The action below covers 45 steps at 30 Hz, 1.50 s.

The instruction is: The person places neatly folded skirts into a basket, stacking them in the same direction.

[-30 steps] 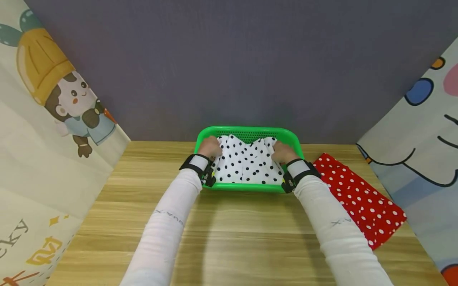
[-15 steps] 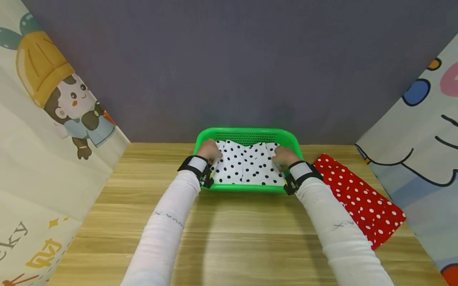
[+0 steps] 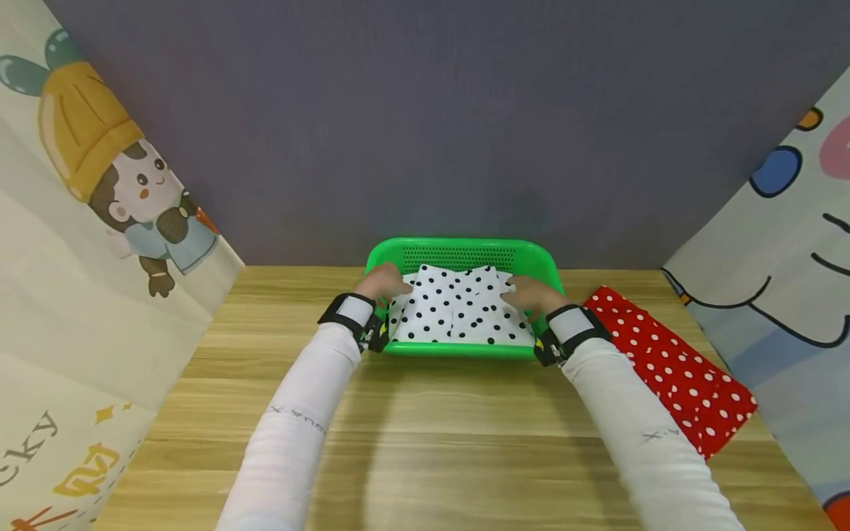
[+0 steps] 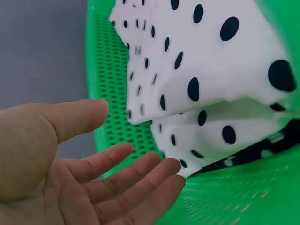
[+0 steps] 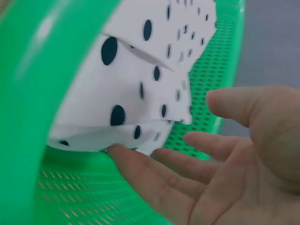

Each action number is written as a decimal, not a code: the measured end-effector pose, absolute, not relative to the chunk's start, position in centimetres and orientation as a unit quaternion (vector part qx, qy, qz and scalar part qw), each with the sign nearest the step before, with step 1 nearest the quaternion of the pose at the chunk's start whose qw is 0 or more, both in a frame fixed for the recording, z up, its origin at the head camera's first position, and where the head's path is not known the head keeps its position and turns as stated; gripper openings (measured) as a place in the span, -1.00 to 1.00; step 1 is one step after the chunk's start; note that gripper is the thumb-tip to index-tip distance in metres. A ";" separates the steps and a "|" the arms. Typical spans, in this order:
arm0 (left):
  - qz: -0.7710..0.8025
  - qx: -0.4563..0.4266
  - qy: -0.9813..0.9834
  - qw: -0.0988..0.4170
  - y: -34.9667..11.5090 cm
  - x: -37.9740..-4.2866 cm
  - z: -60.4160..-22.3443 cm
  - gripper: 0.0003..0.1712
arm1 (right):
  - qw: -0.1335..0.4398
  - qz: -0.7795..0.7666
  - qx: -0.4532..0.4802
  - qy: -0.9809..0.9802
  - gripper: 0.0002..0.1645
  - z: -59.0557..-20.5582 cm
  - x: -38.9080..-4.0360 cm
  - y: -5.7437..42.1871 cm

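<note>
A white cloth with black dots [image 3: 458,304] lies folded in a green plastic basket [image 3: 458,351]. My left hand [image 3: 384,282] is at the basket's left side; in the left wrist view its fingers are spread loosely, with the fingertips close to the cloth's edge and nothing held. At the other end, my right hand [image 3: 534,293] has its thumb apart from its extended fingers. One fingertip [image 5: 119,152] appears to touch the underside of the cloth in the right wrist view. Beneath the white cloth, a strip of black cloth with pale dots [image 4: 229,161] shows.
To the right of the basket, a folded red cloth with white dots [image 3: 671,369] lies on the wooden table [image 3: 451,435], partly behind the right sleeve. A grey wall [image 3: 451,133] rises behind the basket. Printed curtains hang on both sides.
Both hands have let go of the white cloth and drawn outward, away from each other. The cloth's raised back edge has settled lower into the basket.
</note>
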<state>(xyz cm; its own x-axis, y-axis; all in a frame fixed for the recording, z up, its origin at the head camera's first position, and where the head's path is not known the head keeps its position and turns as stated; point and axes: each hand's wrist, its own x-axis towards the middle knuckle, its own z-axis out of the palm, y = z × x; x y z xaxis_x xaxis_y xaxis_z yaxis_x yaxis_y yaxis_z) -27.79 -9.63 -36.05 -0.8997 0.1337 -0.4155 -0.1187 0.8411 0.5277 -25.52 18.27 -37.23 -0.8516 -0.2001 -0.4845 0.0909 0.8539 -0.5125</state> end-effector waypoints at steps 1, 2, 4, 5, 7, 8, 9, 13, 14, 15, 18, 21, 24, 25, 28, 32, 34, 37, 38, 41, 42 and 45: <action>0.279 0.016 0.935 0.217 -9.8 -27.5 -35.9 -0.58 | 0.260 -0.259 -0.047 0.929 -0.30 -37.1 -25.3 18.5; 0.277 0.030 0.938 0.208 -10.0 -27.3 -35.7 -0.60 | 0.246 -0.251 -0.064 0.934 -0.32 -36.9 -25.1 18.7; 0.273 0.054 0.942 0.187 -10.3 -26.7 -35.5 -0.69 | 0.209 -0.242 -0.096 0.943 -0.40 -36.5 -24.6 19.1; 0.271 0.066 0.945 0.174 -10.5 -26.4 -35.5 -0.72 | 0.188 -0.240 -0.111 0.946 -0.47 -36.3 -24.3 19.3; 0.263 0.088 0.950 0.145 -10.9 -25.7 -35.4 -0.70 | 0.149 -0.250 -0.135 0.947 -0.62 -36.0 -23.6 19.9; 0.256 0.098 0.953 0.131 -11.1 -25.4 -35.4 -0.66 | 0.129 -0.255 -0.143 0.948 -0.71 -35.9 -23.2 20.1; 0.250 0.105 0.955 0.118 -11.1 -25.1 -35.4 -0.68 | 0.110 -0.255 -0.151 0.949 -0.79 -35.9 -22.8 20.4; 0.221 0.130 0.965 0.059 -11.2 -23.8 -35.8 -0.81 | 0.043 -0.256 -0.150 0.954 -0.91 -36.1 -21.1 21.5; 0.218 0.134 0.966 0.045 -11.2 -23.3 -36.0 -0.82 | 0.027 -0.254 -0.141 0.957 -0.91 -36.3 -20.7 21.8; 0.214 0.138 0.966 0.031 -11.2 -22.8 -36.1 -0.83 | 0.011 -0.254 -0.132 0.958 -0.89 -36.4 -20.2 22.1; 0.207 0.148 0.967 -0.009 -11.2 -21.4 -36.5 -0.86 | -0.039 -0.262 -0.097 0.959 -0.85 -37.1 -19.0 23.3; 0.205 0.155 0.965 -0.052 -11.2 -19.8 -36.9 -0.89 | -0.083 -0.279 -0.065 0.954 -0.83 -37.9 -18.0 24.7; 0.211 0.163 0.959 -0.091 -11.2 -18.4 -37.6 -0.89 | -0.109 -0.279 -0.031 0.953 -0.83 -38.7 -17.3 26.1; 0.215 0.168 0.957 -0.101 -11.2 -17.9 -37.8 -0.89 | -0.113 -0.274 -0.019 0.955 -0.82 -38.9 -17.0 26.5; 0.224 0.180 0.949 -0.128 -11.4 -16.6 -38.7 -0.87 | -0.113 -0.251 0.008 0.961 -0.79 -39.7 -16.5 27.6; 0.228 0.188 0.943 -0.153 -11.7 -15.0 -40.0 -0.89 | -0.115 -0.223 0.028 0.967 -0.77 -41.1 -15.8 28.8; 0.228 0.191 0.941 -0.162 -11.9 -14.4 -40.6 -0.90 | -0.117 -0.217 0.037 0.969 -0.74 -42.0 -15.6 29.4; 0.227 0.194 0.940 -0.168 -12.3 -13.5 -41.2 -0.90 | -0.102 -0.214 0.062 0.969 -0.64 -43.1 -15.1 30.2; 0.228 0.195 0.939 -0.168 -12.4 -13.2 -41.4 -0.90 | -0.093 -0.211 0.072 0.970 -0.59 -43.4 -15.0 30.5; 0.228 0.193 0.941 -0.160 -12.8 -12.4 -42.0 -0.92 | -0.056 -0.201 0.099 0.973 -0.44 -44.3 -14.8 31.1; 0.227 0.193 0.942 -0.154 -13.0 -12.1 -42.2 -0.93 | -0.043 -0.194 0.104 0.975 -0.40 -44.5 -14.7 31.4; 0.222 0.191 0.947 -0.135 -13.3 -11.4 -42.6 -0.91 | -0.014 -0.179 0.106 0.978 -0.32 -45.0 -14.7 32.1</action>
<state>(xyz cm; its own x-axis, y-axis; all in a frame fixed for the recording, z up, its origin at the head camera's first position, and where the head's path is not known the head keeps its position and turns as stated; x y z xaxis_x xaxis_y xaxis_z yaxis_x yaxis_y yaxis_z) -11.40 -13.29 -42.60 -0.8909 0.3013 0.3400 0.4210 0.8288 0.3686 -14.73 32.10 -45.01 -0.9770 0.2131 -0.0104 0.2030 0.9133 -0.3530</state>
